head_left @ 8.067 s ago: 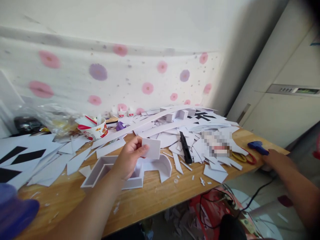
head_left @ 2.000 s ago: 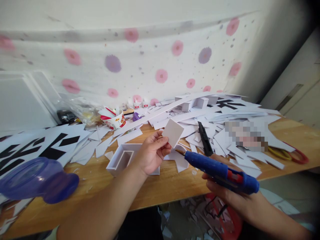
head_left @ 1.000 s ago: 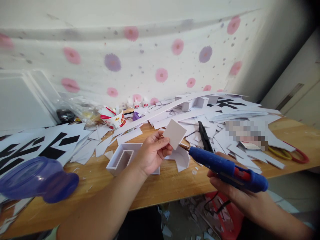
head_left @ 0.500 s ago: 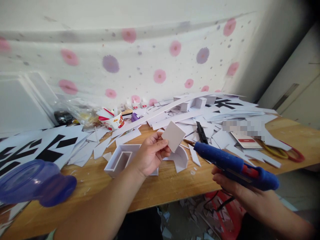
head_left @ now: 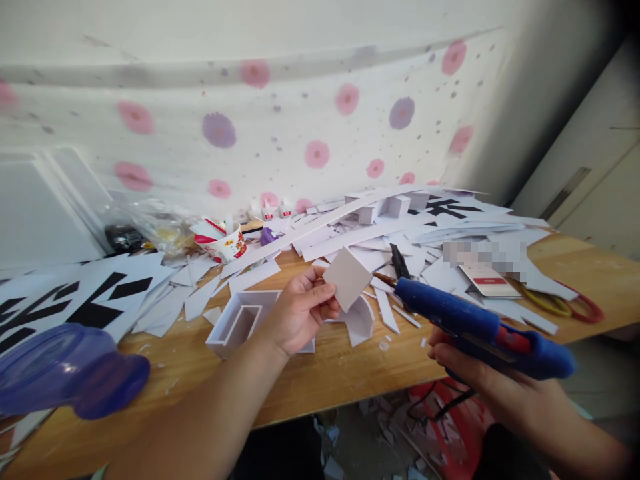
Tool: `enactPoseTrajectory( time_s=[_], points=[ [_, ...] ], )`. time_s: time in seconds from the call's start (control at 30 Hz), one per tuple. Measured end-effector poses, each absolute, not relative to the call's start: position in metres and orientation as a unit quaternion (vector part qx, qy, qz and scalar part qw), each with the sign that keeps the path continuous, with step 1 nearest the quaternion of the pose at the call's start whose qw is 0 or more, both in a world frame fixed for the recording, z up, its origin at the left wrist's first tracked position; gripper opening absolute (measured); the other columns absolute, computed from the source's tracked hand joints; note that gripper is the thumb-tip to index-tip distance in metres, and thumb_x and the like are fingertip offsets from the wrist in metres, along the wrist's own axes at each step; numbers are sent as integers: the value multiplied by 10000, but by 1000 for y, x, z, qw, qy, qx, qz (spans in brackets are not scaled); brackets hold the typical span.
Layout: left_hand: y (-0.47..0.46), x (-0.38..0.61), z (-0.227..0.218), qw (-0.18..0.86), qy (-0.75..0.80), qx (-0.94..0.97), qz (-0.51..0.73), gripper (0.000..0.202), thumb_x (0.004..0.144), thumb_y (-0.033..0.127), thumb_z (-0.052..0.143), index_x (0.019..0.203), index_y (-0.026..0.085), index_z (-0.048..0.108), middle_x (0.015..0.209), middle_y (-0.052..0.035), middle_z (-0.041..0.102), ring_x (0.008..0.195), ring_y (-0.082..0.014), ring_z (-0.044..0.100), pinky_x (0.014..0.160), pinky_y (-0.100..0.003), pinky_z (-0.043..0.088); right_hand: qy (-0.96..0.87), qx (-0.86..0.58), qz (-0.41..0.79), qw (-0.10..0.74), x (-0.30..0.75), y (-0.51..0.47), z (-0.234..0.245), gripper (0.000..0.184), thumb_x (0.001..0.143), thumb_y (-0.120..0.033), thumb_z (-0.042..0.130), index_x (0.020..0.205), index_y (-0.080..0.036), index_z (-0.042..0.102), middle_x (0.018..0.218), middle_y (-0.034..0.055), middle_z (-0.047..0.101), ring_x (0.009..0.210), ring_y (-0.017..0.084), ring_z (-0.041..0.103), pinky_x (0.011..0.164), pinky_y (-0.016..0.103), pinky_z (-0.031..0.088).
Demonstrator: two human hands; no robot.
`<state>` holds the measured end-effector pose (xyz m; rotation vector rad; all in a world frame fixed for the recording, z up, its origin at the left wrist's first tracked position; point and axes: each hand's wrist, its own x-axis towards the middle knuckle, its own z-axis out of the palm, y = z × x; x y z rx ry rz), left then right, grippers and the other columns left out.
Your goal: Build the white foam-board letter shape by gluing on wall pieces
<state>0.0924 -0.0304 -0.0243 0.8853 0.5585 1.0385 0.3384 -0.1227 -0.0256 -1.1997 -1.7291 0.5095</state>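
My left hand (head_left: 300,313) pinches a small white foam-board square (head_left: 347,278), held up above the wooden table (head_left: 320,373). My right hand (head_left: 480,370) grips a blue hot glue gun (head_left: 480,327) with a red trigger. Its brass nozzle (head_left: 384,279) points left and sits just off the square's right edge. Below my left hand lies a white foam-board channel shape (head_left: 240,320) with a curved end (head_left: 361,321).
White board offcuts (head_left: 400,233) cover the table's back half. A black knife (head_left: 399,260), scissors with yellow and red handles (head_left: 565,307), a red-and-white paper cup (head_left: 220,241) and a purple plastic thing (head_left: 70,370) lie around. Printed black-and-white sheets (head_left: 75,300) sit at the left.
The glue gun's nozzle has risen a little and come closer to the square's right edge. My left hand keeps the square in nearly the same place.
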Motion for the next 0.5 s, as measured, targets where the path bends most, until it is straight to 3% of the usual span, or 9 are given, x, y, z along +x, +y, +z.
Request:
enactPoseTrajectory(
  time_s=[0.23,0.5],
  points=[
    [-32,93,-21,739,249,410,473,276,694,177,791,876,134,589,634,12,658,482,-56,584,466,-134,509,-648,-495,297,496,342,-122,-30,52,812,-326,653,821,-278,633,709,-8,675,593,180,663,441,235,534],
    [-31,91,-23,744,237,407,474,243,722,169,769,879,143,586,629,7,663,501,-65,598,482,-140,518,-696,-495,228,468,334,-127,-21,55,767,-314,663,747,-263,667,759,14,701,662,210,676,569,298,580]
  ],
)
